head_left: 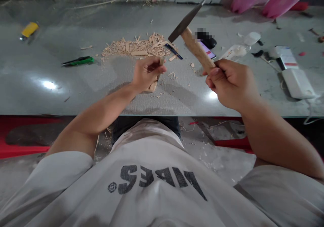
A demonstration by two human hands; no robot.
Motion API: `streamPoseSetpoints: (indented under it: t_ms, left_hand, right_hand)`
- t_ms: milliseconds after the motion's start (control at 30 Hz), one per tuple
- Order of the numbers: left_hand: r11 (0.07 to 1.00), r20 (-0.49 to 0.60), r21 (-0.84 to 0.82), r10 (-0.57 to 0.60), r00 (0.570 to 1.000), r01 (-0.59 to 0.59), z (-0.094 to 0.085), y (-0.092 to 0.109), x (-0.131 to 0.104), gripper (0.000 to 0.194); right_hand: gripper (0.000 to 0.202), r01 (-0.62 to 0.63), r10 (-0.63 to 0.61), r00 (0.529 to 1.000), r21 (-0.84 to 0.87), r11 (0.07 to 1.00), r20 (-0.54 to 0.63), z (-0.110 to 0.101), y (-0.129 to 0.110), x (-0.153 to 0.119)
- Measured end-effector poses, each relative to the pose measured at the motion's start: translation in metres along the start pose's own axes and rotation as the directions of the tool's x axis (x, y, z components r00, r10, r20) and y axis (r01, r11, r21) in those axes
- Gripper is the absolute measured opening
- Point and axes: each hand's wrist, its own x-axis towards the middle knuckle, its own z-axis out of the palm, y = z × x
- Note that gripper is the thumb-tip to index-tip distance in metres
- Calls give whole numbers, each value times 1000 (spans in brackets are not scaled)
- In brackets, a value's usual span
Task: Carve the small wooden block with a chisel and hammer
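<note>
My right hand (230, 82) is closed round the wooden handle of a hammer (196, 46), its dark metal head raised up and to the left above the table. My left hand (148, 73) pinches a slim upright wooden piece (161, 61) that looks like a tool handle; its lower part is hidden by the fingers. Under that hand a block of pale wood (152, 87) rests on the table, mostly covered by the hand and wrist. Just beyond lies a heap of wood chips (126, 49), with a dark blue pen (174, 51) at its right end.
A green utility knife (78, 61) and a yellow-handled item (29, 30) lie on the grey table (83, 98) to the left. Rightward are a phone (207, 50), a dark mouse-like object (207, 39), a clear bottle (236, 50) and a white adapter (298, 82) with a cable.
</note>
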Motion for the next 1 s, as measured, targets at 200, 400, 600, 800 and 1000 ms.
streamPoseSetpoints:
  t_ms: [200,400,600,800,1000]
  left_hand:
    - [999,-38,19,-39,998,40,1,1,-4,61]
    - [993,-95,94,-61,994,70,-2,-3,-3,72]
    - [989,-104,110,-89,991,101,-4,2,-4,72]
    - [994,-99,73,-70,993,78,-2,6,0,75]
    - [990,-110,8,-138,984,139,1,-1,2,82]
  right_hand:
    - [64,22,-22,999,9,1000,-26,1,4,2]
    - [65,-41,42,999,47,998,-14,5,2,2]
    - [61,-86,86,996,9,996,-17,6,0,1]
    - [61,-72,72,997,28,997,-2,8,4,4]
    - [57,-46,47,998,-20,999,41,6,4,9]
